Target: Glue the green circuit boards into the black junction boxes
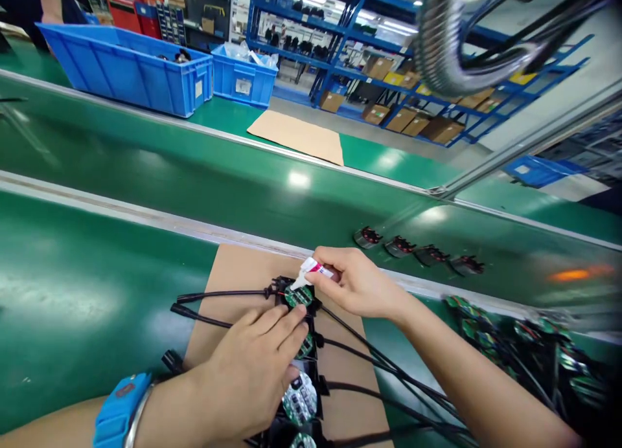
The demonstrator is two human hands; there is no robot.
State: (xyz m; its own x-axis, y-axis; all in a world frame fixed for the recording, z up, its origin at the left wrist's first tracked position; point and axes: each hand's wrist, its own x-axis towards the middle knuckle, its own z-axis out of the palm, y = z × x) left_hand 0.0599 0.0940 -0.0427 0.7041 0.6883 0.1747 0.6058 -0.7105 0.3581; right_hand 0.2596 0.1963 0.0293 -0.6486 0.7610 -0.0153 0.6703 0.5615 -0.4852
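My right hand (357, 281) is closed around a small white squeeze tube (311, 272) with a pink-red band. The tube's tapered nozzle points down at the far green round circuit board (298, 296), touching or just above it. My left hand (257, 354) lies with fingers stretched over the row of black holders, its fingertips at the near edge of that board. Partly under the fingers is a second green board (305, 346). Nearer to me are a silvery-white round board (300, 397) and another green one (303, 441). Black cables (362, 391) run out from both sides.
A cardboard sheet (214, 273) lies beneath the row on the green bench. Several motor-like cylinders (399, 246) stand on the green strip beyond. Loose circuit boards with wires (479, 328) are piled at the right. Blue bins (131, 69) stand at the back; a tire (440, 40) hangs overhead.
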